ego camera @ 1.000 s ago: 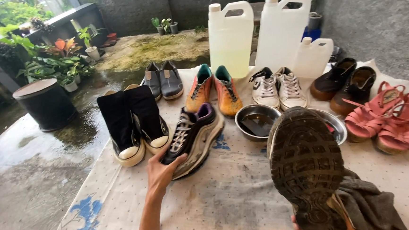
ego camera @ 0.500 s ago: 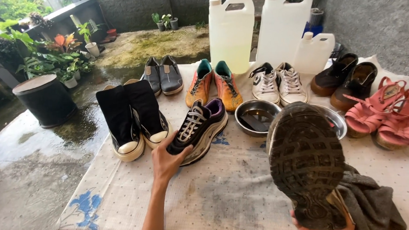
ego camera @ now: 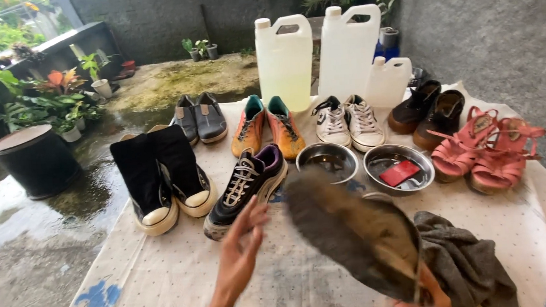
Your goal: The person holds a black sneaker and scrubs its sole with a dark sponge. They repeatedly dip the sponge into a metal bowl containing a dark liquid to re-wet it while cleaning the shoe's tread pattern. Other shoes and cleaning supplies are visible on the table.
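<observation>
My right hand (ego camera: 430, 292) holds a dark sneaker (ego camera: 354, 234) sole-up at the lower right, blurred with motion, with a grey rag (ego camera: 466, 265) bunched beside it. My left hand (ego camera: 244, 247) hovers open, fingers spread, just in front of the matching black and purple sneaker (ego camera: 246, 180) that lies on the white dotted cloth (ego camera: 167, 280). The fingertips are close to that sneaker's toe but apart from it.
Black high-tops (ego camera: 161, 176), grey shoes (ego camera: 200, 117), orange boots (ego camera: 268, 125), white sneakers (ego camera: 347, 122), brown shoes (ego camera: 428, 109) and pink sandals (ego camera: 487, 150) line the cloth. Two steel bowls (ego camera: 327, 161) (ego camera: 399, 168), three white jugs (ego camera: 283, 61), a black pot (ego camera: 30, 159) on wet ground.
My left hand has let go of the black and purple sneaker and lifted away toward me. The sneaker in my right hand has tilted and swung left.
</observation>
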